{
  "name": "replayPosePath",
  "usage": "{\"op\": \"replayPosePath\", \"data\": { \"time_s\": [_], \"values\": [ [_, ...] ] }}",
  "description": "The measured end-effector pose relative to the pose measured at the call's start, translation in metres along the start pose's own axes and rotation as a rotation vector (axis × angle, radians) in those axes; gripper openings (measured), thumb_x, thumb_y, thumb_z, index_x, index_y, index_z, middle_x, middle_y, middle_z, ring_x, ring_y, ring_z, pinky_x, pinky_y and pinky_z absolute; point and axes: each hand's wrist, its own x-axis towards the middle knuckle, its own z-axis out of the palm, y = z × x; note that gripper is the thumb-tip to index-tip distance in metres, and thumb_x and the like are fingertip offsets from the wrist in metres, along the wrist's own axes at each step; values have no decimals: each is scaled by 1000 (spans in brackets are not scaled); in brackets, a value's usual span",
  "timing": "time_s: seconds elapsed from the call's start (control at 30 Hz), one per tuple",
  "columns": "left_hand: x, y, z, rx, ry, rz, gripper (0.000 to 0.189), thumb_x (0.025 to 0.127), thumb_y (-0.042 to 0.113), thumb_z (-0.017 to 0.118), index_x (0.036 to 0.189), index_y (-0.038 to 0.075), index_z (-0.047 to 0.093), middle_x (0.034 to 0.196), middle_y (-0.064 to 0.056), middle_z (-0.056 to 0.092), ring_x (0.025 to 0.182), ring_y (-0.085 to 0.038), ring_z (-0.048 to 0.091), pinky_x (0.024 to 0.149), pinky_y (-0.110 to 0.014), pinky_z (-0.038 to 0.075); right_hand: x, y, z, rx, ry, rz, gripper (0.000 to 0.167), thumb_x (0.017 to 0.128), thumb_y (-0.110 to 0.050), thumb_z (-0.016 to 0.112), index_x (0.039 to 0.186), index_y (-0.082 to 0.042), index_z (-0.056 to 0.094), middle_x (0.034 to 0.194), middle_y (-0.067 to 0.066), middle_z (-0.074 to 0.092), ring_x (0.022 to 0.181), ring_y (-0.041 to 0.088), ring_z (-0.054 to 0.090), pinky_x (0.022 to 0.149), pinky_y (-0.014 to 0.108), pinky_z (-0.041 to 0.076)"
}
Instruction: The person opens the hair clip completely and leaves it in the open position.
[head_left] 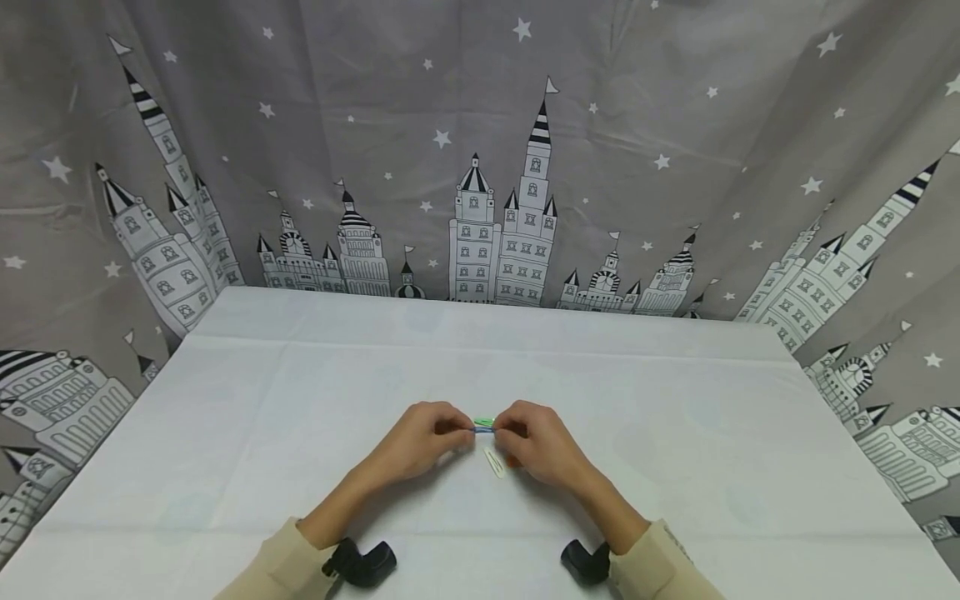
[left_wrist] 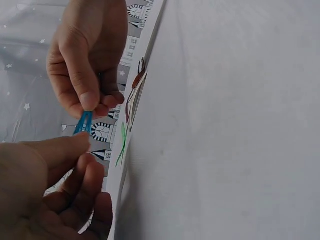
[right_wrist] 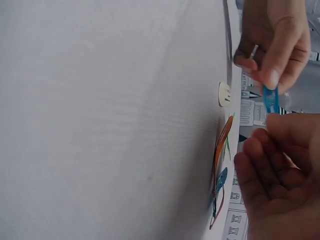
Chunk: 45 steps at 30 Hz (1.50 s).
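Blue plastic or coated metal, too small to tell which, makes up the slim snap hair clip [head_left: 483, 430] that you hold directly between your two hands, its long axis running from side to side, roughly parallel to the table's far edge. Your left hand [head_left: 423, 437] pinches one end between thumb and forefinger, and your right hand [head_left: 543, 442] pinches the other, so neither is nearer; any pull, twist or bend would, I judge, have to work along or across that short bridge. Seen from your left wrist, its outline seems to widen towards your left fingers. Both wrist views show it raised off the white tablecloth [head_left: 675, 433]. Down on the cloth, a green clip [head_left: 483, 422] lies just beyond your pinch, a cream clip [head_left: 493, 462] slants on your side of it, and an orange piece [head_left: 513, 461] is partly hidden by your right hand. From your right wrist you also see a second blue clip [right_wrist: 222, 177] lying near the orange one. Faint creases cross the cloth, beige sleeves [head_left: 281, 562] cover your forearms, and a grey curtain [head_left: 622, 150] printed with white castles and stars hangs behind the table.
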Motion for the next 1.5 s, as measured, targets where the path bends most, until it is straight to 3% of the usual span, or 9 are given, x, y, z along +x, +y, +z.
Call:
{"op": "replayPosePath", "data": {
  "time_s": [0.17,0.33,0.67,0.93,1.1,1.27,1.5],
  "values": [
    [-4,4,-5,-42,3,34,9,92,13,71,98,7,74,90,5,68,77,-10,59,72,-28,50,-4,-7,-1,41,14,-17,8,93,1,63,99,2,69,94,4,65,79,17,60,60,27,55],
    [-10,7,-10,-77,-18,52,10,93,15,70,98,8,74,91,5,68,79,-10,62,73,-29,52,-8,-14,-1,40,11,-59,10,93,1,63,100,2,70,92,3,66,72,14,60,62,27,53],
    [-21,8,-16,-135,-42,39,13,92,19,71,98,8,75,91,4,69,83,-12,64,75,-30,53,-14,-20,3,37,-24,-152,11,94,-1,62,99,1,72,96,8,69,86,15,62,81,31,53],
    [-33,21,-20,-184,-59,40,19,92,20,71,100,3,76,93,2,73,86,-12,69,78,-28,54,-21,-26,5,77,10,-176,11,91,2,63,93,-2,72,91,7,69,83,12,63,78,32,54],
    [-41,26,-24,-197,-46,42,20,92,21,72,102,5,77,95,0,74,88,-12,70,77,-26,54,-25,-29,9,112,38,-260,12,90,3,62,91,-2,72,89,8,69,81,11,62,76,30,54],
    [-45,28,-25,-213,-34,36,19,92,20,72,102,5,77,96,-1,74,89,-11,70,75,-25,55,-26,-32,13,69,75,-327,13,88,6,62,91,-3,71,87,6,68,79,10,61,74,28,54],
    [-45,28,-21,-232,-35,43,19,91,20,73,101,5,77,95,-1,74,87,-11,70,75,-26,55,-29,-31,15,13,100,-311,13,84,7,62,88,-3,69,85,1,67,77,7,61,72,27,53]
  ]
}}
